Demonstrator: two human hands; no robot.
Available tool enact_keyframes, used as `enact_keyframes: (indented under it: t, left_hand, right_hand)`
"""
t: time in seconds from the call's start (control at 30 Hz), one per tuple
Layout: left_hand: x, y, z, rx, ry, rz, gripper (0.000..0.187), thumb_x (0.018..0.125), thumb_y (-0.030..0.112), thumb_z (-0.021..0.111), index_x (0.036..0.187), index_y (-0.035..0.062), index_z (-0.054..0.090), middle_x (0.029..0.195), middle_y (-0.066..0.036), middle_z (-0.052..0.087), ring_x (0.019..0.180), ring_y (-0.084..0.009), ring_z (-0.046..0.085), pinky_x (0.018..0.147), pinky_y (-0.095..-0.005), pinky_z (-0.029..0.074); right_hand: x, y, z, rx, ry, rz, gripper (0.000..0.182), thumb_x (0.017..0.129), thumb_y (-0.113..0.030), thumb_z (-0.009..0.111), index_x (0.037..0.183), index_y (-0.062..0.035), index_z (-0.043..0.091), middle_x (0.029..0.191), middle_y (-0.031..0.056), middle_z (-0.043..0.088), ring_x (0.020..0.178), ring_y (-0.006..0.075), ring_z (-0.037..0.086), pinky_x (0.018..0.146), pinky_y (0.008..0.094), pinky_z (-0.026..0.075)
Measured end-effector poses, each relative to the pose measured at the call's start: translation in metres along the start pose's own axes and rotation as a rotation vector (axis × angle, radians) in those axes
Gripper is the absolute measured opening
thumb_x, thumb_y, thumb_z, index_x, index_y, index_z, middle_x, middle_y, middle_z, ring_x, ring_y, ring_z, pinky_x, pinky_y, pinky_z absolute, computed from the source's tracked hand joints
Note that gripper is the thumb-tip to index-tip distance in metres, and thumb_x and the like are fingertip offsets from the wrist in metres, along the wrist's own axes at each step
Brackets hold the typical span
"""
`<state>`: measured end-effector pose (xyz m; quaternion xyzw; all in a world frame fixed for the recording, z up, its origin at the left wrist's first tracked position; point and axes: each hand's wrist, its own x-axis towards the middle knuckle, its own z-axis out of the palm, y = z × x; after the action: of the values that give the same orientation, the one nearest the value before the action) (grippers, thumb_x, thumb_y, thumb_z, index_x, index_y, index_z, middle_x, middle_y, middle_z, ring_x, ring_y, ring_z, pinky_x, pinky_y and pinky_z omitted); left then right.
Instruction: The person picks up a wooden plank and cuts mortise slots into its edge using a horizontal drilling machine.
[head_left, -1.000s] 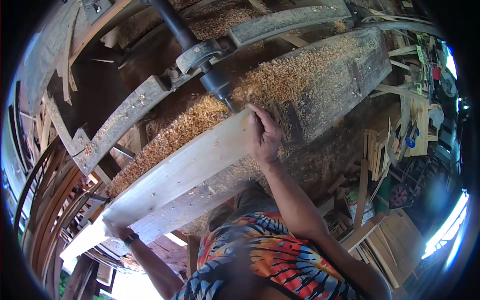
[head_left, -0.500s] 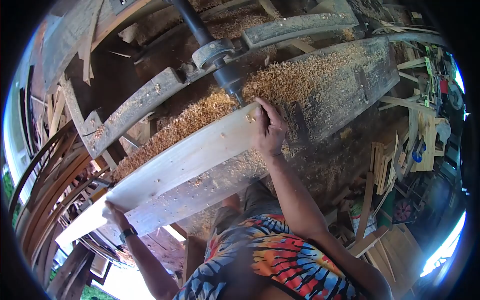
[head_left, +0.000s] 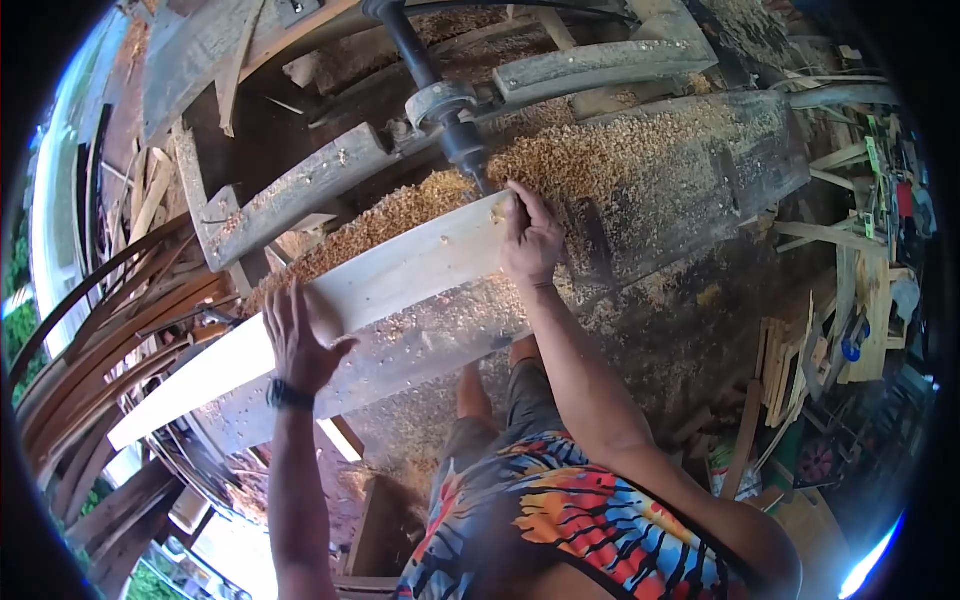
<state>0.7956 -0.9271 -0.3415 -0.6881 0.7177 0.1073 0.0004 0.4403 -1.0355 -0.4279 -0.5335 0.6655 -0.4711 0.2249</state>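
Observation:
A long pale wooden board [head_left: 400, 265] lies slantwise across the work table [head_left: 450, 335], its near-right end at the tip of a drill bit [head_left: 484, 187]. The bit sits in a dark chuck on a horizontal spindle [head_left: 455, 135]. My right hand [head_left: 535, 240] grips that end of the board, fingers over the upper edge close beside the bit. Farther left, my left hand [head_left: 303, 350] is open over the board's face, fingers spread toward its far edge and thumb out to the right. A dark watch [head_left: 289, 394] is on my left wrist.
Wood shavings [head_left: 590, 160] are heaped along the table behind the board. Curved wooden frame pieces [head_left: 610, 68] flank the spindle. Bent wooden strips [head_left: 120, 340] crowd the left side, and scrap wood [head_left: 785, 370] stands at the right.
My left hand has gone from gripping the board's lower edge at the left to lying open across its face, farther right. My right hand stays at the board's end by the bit.

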Motion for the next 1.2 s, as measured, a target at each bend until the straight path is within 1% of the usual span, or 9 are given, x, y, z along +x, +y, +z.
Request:
enact_keyframes:
  t: [0.03, 0.17, 0.3, 0.4, 0.43, 0.53, 0.8, 1.0, 1.2]
  left_hand:
    - [0.018, 0.004, -0.008, -0.024, -0.039, 0.015, 0.140, 0.052, 0.040, 0.105, 0.166, 0.0076, 0.030, 0.147, -0.024, 0.051, 0.139, -0.0463, 0.046, 0.120, -0.0601, 0.035]
    - [0.025, -0.004, 0.000, -0.029, 0.052, 0.146, 0.135, 0.046, 0.038, 0.106, 0.161, 0.0113, 0.041, 0.132, -0.016, 0.060, 0.120, -0.0395, 0.055, 0.107, -0.0565, 0.043]
    - [0.015, 0.003, -0.006, 0.003, -0.010, 0.093, 0.141, 0.042, 0.039, 0.106, 0.164, 0.0124, 0.039, 0.132, -0.015, 0.060, 0.120, -0.0396, 0.055, 0.107, -0.0558, 0.043]
    - [0.007, 0.008, -0.005, -0.027, -0.074, 0.066, 0.149, 0.039, 0.044, 0.106, 0.166, 0.0093, 0.036, 0.138, -0.016, 0.059, 0.129, -0.0408, 0.052, 0.116, -0.0561, 0.037]
    - [0.004, 0.004, 0.000, -0.059, -0.051, 0.077, 0.151, 0.039, 0.045, 0.106, 0.167, 0.0106, 0.034, 0.139, -0.017, 0.059, 0.130, -0.0420, 0.051, 0.117, -0.0576, 0.036]
    - [-0.006, 0.014, -0.005, -0.023, -0.025, 0.128, 0.145, 0.040, 0.040, 0.107, 0.164, 0.0122, 0.038, 0.132, -0.015, 0.059, 0.120, -0.0405, 0.054, 0.110, -0.0569, 0.042]
    - [-0.019, 0.015, -0.002, -0.063, -0.074, 0.115, 0.143, 0.039, 0.041, 0.106, 0.163, 0.0129, 0.041, 0.133, -0.017, 0.058, 0.120, -0.0428, 0.054, 0.108, -0.0592, 0.043]
    - [-0.015, 0.018, -0.006, -0.083, -0.064, 0.127, 0.138, 0.041, 0.038, 0.105, 0.161, 0.0112, 0.043, 0.134, -0.018, 0.058, 0.122, -0.0438, 0.054, 0.108, -0.0604, 0.043]
    - [-0.013, 0.015, -0.002, -0.061, -0.107, 0.086, 0.133, 0.041, 0.031, 0.103, 0.159, 0.0081, 0.046, 0.134, -0.022, 0.058, 0.123, -0.0461, 0.055, 0.109, -0.0611, 0.043]
  right_hand:
    - [0.001, 0.002, 0.000, -0.035, -0.001, -0.023, 0.024, 0.106, -0.018, 0.066, 0.127, -0.0105, 0.076, 0.110, 0.0118, 0.078, 0.105, 0.0304, 0.070, 0.095, 0.0413, 0.055]
    - [0.001, 0.005, -0.002, -0.094, -0.011, -0.072, 0.025, 0.108, -0.021, 0.065, 0.128, -0.0115, 0.076, 0.112, 0.0128, 0.077, 0.106, 0.0319, 0.070, 0.094, 0.0416, 0.056]
    - [-0.010, -0.001, -0.011, -0.102, -0.011, -0.022, 0.025, 0.108, -0.021, 0.065, 0.128, -0.0109, 0.075, 0.112, 0.0133, 0.076, 0.108, 0.0325, 0.070, 0.095, 0.0433, 0.056]
    - [-0.024, -0.003, -0.022, -0.121, -0.017, 0.032, 0.022, 0.106, -0.022, 0.065, 0.125, -0.0149, 0.075, 0.111, 0.0075, 0.077, 0.108, 0.0325, 0.066, 0.105, 0.0473, 0.047]
    - [-0.027, -0.004, -0.026, -0.107, -0.011, 0.029, 0.023, 0.106, -0.021, 0.065, 0.126, -0.0143, 0.074, 0.113, 0.0070, 0.077, 0.109, 0.0319, 0.067, 0.108, 0.0468, 0.045]
    - [-0.043, 0.000, -0.039, -0.069, 0.029, -0.071, 0.023, 0.108, -0.018, 0.063, 0.125, -0.0067, 0.074, 0.113, 0.0142, 0.076, 0.106, 0.0357, 0.071, 0.097, 0.0446, 0.056]
    - [-0.069, 0.001, -0.057, -0.080, -0.029, 0.033, 0.024, 0.107, -0.011, 0.064, 0.129, -0.0053, 0.073, 0.114, 0.0150, 0.075, 0.104, 0.0337, 0.070, 0.092, 0.0428, 0.055]
    - [-0.068, -0.001, -0.060, -0.077, -0.046, 0.010, 0.026, 0.107, -0.011, 0.064, 0.132, -0.0047, 0.071, 0.118, 0.0153, 0.074, 0.107, 0.0316, 0.071, 0.093, 0.0401, 0.056]
    - [-0.064, -0.006, -0.062, -0.081, -0.090, 0.089, 0.027, 0.109, -0.011, 0.062, 0.133, -0.0026, 0.070, 0.121, 0.0151, 0.074, 0.112, 0.0277, 0.070, 0.096, 0.0375, 0.055]
